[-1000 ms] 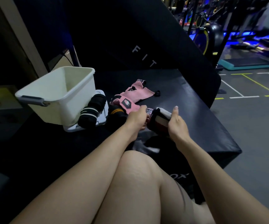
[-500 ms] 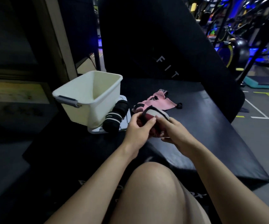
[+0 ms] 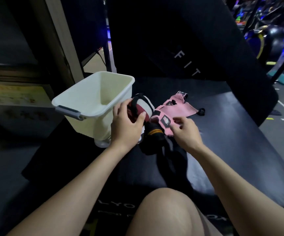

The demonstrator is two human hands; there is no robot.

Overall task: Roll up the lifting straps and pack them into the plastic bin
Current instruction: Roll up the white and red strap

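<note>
A black mat (image 3: 223, 133) lies in a dim gym. The left hand (image 3: 126, 128) grips a rolled strap (image 3: 142, 106) beside the white bin (image 3: 93, 99), at its 3 o'clock. The right hand (image 3: 185, 132), fingers loose, hovers over the pink strap (image 3: 177, 108). A dark strap (image 3: 155, 135) is hard to make out.

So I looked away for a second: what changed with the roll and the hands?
The right hand let go of the rolled strap and reaches over the pink strap. The left hand alone carries the roll toward the white bin. Bin and pink strap stayed put.
</note>
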